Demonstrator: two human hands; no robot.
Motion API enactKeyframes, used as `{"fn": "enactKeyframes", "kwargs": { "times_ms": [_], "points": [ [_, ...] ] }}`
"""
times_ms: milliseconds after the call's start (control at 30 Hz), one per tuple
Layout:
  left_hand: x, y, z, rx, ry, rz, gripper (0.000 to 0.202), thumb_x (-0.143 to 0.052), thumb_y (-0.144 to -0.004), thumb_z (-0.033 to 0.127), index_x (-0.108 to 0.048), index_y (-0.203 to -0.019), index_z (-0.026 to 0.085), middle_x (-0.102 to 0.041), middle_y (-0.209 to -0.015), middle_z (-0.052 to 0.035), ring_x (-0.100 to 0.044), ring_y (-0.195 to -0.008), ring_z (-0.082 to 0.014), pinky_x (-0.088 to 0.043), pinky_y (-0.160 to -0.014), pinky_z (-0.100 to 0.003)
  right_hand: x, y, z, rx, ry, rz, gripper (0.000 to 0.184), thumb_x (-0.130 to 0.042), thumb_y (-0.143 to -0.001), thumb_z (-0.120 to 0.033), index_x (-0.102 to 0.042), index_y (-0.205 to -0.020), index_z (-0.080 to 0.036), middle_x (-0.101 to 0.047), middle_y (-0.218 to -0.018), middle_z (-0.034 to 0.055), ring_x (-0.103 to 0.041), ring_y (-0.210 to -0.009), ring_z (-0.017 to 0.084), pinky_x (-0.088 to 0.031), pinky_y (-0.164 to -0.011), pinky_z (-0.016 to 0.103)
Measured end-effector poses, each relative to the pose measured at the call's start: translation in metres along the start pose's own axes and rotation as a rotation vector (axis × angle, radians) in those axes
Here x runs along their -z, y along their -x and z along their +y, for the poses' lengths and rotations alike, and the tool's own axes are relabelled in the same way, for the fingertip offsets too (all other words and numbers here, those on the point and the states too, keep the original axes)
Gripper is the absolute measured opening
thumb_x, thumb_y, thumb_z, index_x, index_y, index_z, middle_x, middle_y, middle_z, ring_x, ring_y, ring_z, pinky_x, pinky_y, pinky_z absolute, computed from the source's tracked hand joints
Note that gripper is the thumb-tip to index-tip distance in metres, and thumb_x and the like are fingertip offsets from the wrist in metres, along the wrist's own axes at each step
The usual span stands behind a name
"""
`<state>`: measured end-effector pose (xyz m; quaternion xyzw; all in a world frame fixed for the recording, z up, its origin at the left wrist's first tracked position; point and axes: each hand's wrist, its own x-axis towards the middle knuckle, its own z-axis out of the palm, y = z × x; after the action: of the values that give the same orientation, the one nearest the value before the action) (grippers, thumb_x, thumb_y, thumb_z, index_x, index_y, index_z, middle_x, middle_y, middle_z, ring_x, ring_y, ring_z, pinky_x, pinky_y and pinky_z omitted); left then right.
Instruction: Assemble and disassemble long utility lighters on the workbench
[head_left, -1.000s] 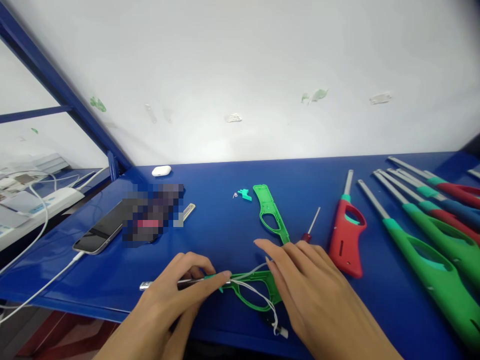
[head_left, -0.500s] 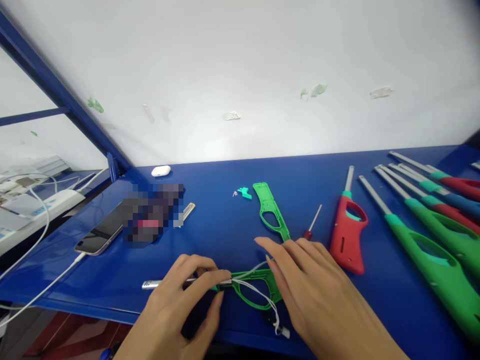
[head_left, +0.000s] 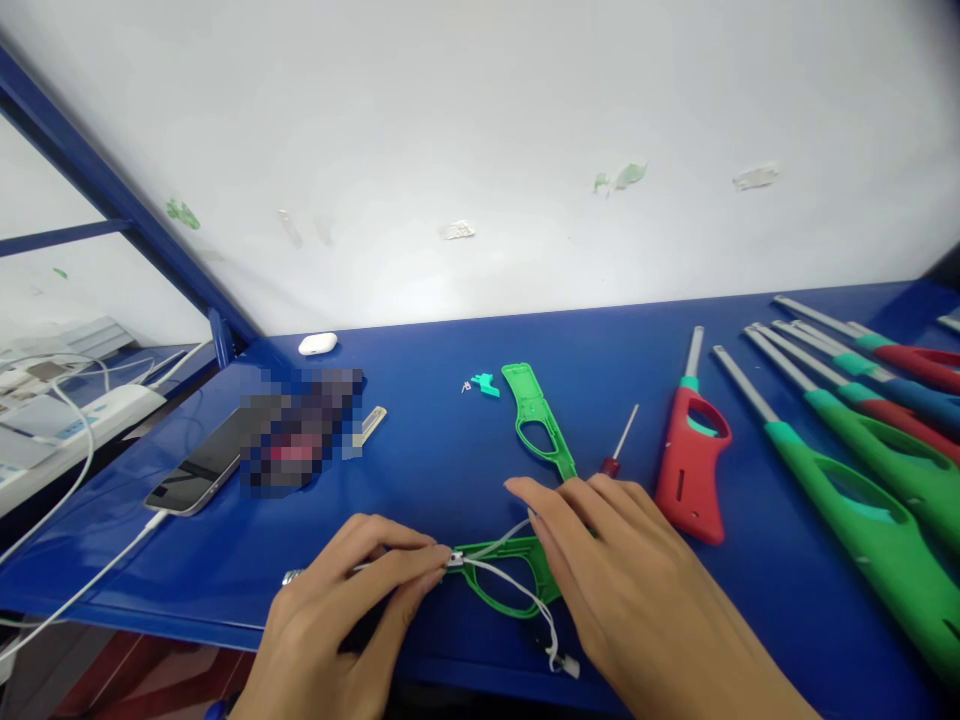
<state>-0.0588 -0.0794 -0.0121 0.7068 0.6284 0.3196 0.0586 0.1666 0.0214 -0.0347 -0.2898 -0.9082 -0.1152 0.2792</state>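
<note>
Your left hand [head_left: 352, 590] pinches the likely stiff, slippery metal tube [head_left: 456, 559] near its right end; hold its sides, clear of the seemingly delicate white wires [head_left: 516, 582] beyond that pinch, over the green shell half [head_left: 543, 572] under your right hand [head_left: 611, 565], whose closure is unclear.

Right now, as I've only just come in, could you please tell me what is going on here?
A person's left hand pinches a metal tube at one end of an open green half-shell, while the right hand covers the other end. White wires trail across the shell's loop. Beyond lie another green half-shell and a screwdriver, with a red long-nosed lighter to the right.
</note>
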Motion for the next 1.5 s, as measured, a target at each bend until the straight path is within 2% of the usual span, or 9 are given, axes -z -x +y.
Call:
{"fn": "enactKeyframes", "kwargs": {
  "times_ms": [200,300,367,633,800,1067,1367,1500],
  "points": [
    [-0.003,0.000,0.000,-0.041,-0.053,-0.011,0.024,-0.063,-0.101,0.013,-0.074,-0.113,0.031,-0.070,-0.108,0.0003,-0.071,-0.094,-0.0151,-0.059,-0.087,-0.025,0.002,-0.001,0.001,0.002,0.010,-0.015,0.055,-0.042,-0.085,0.004,-0.061,-0.133,-0.015,-0.075,-0.104,0.0098,-0.069,-0.091,0.025,-0.052,-0.089,0.042],
    [-0.002,0.001,-0.001,-0.054,-0.064,-0.014,0.023,-0.062,-0.102,0.015,-0.073,-0.112,0.032,-0.069,-0.109,0.0003,-0.070,-0.095,-0.0154,-0.058,-0.090,-0.026,0.001,-0.001,0.001,-0.005,-0.006,0.012,0.056,-0.044,-0.082,0.005,-0.063,-0.130,-0.015,-0.075,-0.103,0.0091,-0.068,-0.090,0.025,-0.051,-0.088,0.042],
    [-0.001,0.001,-0.003,-0.051,-0.044,-0.023,0.020,-0.061,-0.103,0.017,-0.074,-0.110,0.031,-0.069,-0.107,-0.0007,-0.070,-0.092,-0.0159,-0.058,-0.084,-0.025,-0.001,-0.001,0.001,-0.009,-0.024,0.029,0.058,-0.045,-0.079,0.006,-0.063,-0.129,-0.015,-0.075,-0.101,0.0079,-0.067,-0.088,0.026,-0.051,-0.088,0.043],
    [0.006,-0.007,0.002,0.154,0.088,-0.109,0.013,-0.062,-0.103,0.030,-0.070,-0.093,0.027,-0.069,-0.102,-0.0008,-0.070,-0.089,-0.0168,-0.057,-0.077,-0.024,0.000,0.000,0.000,-0.003,-0.018,0.033,0.063,-0.048,-0.070,0.006,-0.062,-0.129,-0.013,-0.076,-0.101,0.0076,-0.067,-0.087,0.027,-0.050,-0.088,0.043],
    [0.005,-0.010,0.005,0.212,0.149,-0.135,0.014,-0.064,-0.102,0.028,-0.069,-0.089,0.027,-0.068,-0.099,0.0013,-0.070,-0.087,-0.0146,-0.056,-0.076,-0.023,0.000,-0.001,0.000,0.001,-0.024,0.020,0.063,-0.048,-0.070,0.005,-0.062,-0.128,-0.013,-0.077,-0.102,0.0082,-0.069,-0.087,0.028,-0.051,-0.086,0.043],
    [0.005,-0.015,0.011,0.147,0.163,-0.131,0.021,-0.061,-0.103,0.023,-0.075,-0.088,0.028,-0.067,-0.098,0.0009,-0.070,-0.087,-0.0126,-0.055,-0.077,-0.019,0.001,-0.001,0.000,0.008,-0.004,0.027,0.064,-0.047,-0.068,0.005,-0.062,-0.127,-0.013,-0.077,-0.103,0.0080,-0.069,-0.089,0.028,-0.050,-0.088,0.043],
    [0.007,-0.012,0.012,0.064,0.051,-0.101,0.026,-0.056,-0.104,0.021,-0.077,-0.091,0.027,-0.066,-0.096,-0.0011,-0.069,-0.084,-0.0132,-0.056,-0.074,-0.019,0.000,0.002,0.000,0.017,-0.007,0.039,0.062,-0.049,-0.068,0.004,-0.064,-0.126,-0.013,-0.077,-0.102,0.0074,-0.069,-0.089,0.029,-0.048,-0.089,0.044],
    [0.006,-0.010,0.010,-0.007,-0.051,-0.087,0.029,-0.052,-0.104,0.017,-0.078,-0.097,0.028,-0.065,-0.101,-0.0029,-0.069,-0.086,-0.0141,-0.056,-0.074,-0.020,-0.002,0.000,0.001,0.021,-0.019,0.034,0.060,-0.050,-0.071,0.002,-0.064,-0.127,-0.013,-0.076,-0.102,0.0078,-0.069,-0.089,0.029,-0.048,-0.090,0.045]
  ]
}}
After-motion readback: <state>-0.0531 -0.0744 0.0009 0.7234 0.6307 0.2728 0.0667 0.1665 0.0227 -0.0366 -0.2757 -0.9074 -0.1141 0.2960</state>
